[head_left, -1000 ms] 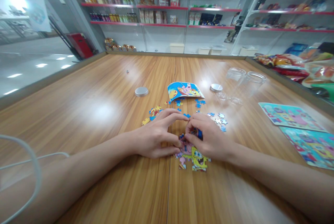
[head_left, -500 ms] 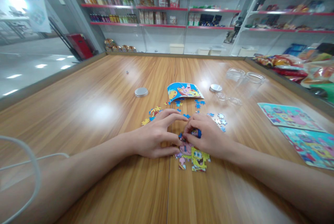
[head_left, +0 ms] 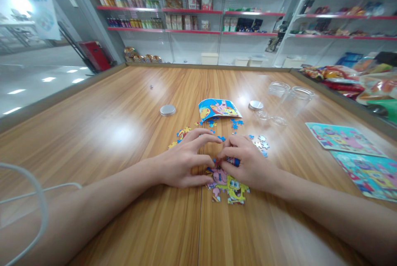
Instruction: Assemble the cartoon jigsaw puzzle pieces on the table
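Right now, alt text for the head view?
The left hand steadies a partly joined cartoon jigsaw while the right hand pinches a blue piece against it. Loose pieces, a picture card, lids and jars lie beyond on the wooden table.

near side bare | ahead: loose pcs point(head_left: 259, 142), jars point(head_left: 293, 96)

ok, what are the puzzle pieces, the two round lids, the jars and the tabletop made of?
Puzzle pieces: likely printed cardboard, glossy face; thin, flat, interlocking cut edges.
Lids: silver, dull sheen, looks like metal; metallised plastic possible.
Jars: clear, see-through walls; glass or plastic, cannot tell.
Tabletop: wood grain under a glossy coat, lights reflect; laminate or varnished wood.
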`<state>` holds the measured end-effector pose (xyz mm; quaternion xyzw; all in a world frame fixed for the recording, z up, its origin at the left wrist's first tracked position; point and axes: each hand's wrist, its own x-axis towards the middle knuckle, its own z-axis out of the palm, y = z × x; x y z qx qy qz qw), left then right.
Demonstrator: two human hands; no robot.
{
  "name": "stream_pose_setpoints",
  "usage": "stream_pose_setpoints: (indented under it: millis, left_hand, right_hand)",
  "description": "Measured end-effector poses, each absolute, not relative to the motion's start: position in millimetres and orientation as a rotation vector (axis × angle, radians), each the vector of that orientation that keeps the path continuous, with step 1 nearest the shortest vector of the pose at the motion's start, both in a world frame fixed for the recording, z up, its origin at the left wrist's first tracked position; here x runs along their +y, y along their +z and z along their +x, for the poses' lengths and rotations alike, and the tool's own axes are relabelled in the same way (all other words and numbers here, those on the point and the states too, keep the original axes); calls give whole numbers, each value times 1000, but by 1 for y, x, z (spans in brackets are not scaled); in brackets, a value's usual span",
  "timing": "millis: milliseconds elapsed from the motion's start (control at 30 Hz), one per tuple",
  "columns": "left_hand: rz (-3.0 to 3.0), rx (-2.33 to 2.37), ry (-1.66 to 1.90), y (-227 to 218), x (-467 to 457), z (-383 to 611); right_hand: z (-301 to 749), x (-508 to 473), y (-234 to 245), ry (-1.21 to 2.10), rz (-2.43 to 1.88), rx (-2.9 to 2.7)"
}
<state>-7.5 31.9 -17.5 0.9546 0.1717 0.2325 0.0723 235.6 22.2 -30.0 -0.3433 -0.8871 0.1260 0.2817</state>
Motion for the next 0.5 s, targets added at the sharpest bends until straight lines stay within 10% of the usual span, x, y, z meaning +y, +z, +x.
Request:
stream_pose_setpoints:
  millis: [500]
  left_hand:
    - [2856, 531, 681, -20, 33, -9]
  right_hand:
    - [238, 19, -24, 319, -864, -2407]
